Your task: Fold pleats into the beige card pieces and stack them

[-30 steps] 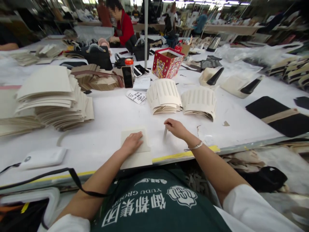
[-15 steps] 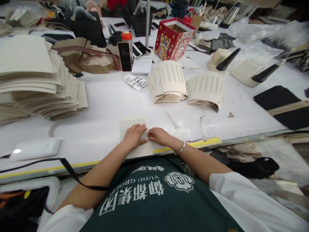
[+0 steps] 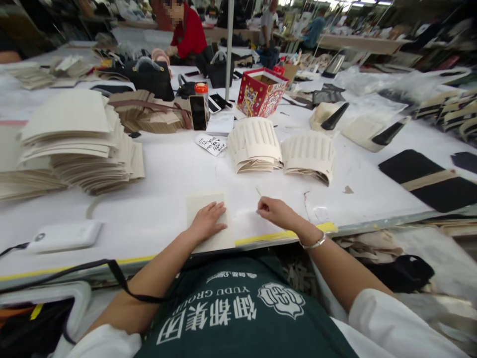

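Observation:
My left hand lies flat on a cream rectangular panel, its fingers stretched out and pressing it to the white table. The panel sits at the table's front edge. To the right, apart from the panel, my right hand is closed in a pinch just above the table. Whatever its fingertips hold, if anything, is too small to make out. The tip of a thin pale strip shows just behind that hand.
A tall stack of cream panels stands at left, near a white device. Ahead are two piles of curved ribbed pieces and a red box. Black panels lie at right. A person in red works across the table.
My right hand has moved right, away from the panel's edge, still closed. My left hand stays flat on the panel. The view has tilted up, showing people farther back.

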Tool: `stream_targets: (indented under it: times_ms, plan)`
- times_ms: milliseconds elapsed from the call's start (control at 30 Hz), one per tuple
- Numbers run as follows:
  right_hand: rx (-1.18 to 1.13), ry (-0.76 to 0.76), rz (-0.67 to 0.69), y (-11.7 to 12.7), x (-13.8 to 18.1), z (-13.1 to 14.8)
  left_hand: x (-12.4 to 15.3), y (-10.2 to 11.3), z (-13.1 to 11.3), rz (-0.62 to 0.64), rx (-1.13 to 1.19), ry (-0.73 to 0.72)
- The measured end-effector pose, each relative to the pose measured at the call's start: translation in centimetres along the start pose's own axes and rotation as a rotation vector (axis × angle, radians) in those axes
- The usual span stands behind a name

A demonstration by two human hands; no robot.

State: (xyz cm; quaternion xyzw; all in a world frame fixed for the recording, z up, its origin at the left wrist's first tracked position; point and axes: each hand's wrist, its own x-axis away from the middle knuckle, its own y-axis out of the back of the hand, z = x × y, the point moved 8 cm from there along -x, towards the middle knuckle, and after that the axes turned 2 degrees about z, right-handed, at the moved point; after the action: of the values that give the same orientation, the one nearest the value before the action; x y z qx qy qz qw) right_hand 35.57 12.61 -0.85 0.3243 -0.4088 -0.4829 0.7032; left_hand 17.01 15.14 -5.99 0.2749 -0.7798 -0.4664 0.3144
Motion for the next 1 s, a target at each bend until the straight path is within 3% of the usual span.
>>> stream_targets:
  times_ms: [67,167,300,433,667,1000]
  plan:
    - [0.152,-0.100,-0.068,2.0,-1.8,-1.6,-0.3,0.7,0.4,-0.021,0.032,0.017]
    - [0.218,-0.117,-0.120,2.2,-5.0,-0.4,-1.5,2.6,1.5,-0.117,0.103,0.111]
    - [-0.123,-0.067,0.032,-1.9,-9.6,3.3,-3.7,4.4,3.0,-0.213,0.218,0.232]
    - [-0.332,-0.177,0.174,-5.4,-12.7,3.7,-5.5,4.3,3.5,-0.197,0.240,0.264]
    - [-0.485,-0.286,0.279,-6.6,-13.4,2.9,-6.9,4.1,3.9,-0.155,0.241,0.292]
    - [-0.395,-0.329,0.288,-6.5,-13.5,3.2,-7.2,3.6,3.7,-0.110,0.266,0.226]
